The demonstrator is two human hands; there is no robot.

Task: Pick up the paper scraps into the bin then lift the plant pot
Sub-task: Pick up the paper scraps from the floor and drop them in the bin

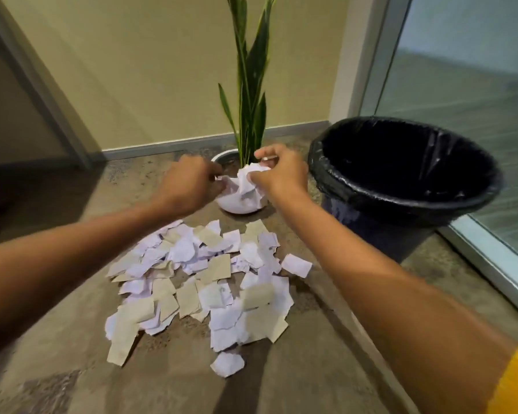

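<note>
Floor (57, 369): one bin (401, 201), one pot (237, 204); left hand (189, 183) and right hand (281, 174) pinch paper (248, 180).

Head view, forward and down, seemingly near the floor (326, 369).

No legible text, label, brand or number anywhere, not even on the paper scraps (204, 282)

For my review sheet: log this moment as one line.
left hand and right hand: hold paper wad | scraps: on floor | bin: right | pot: standing
</note>
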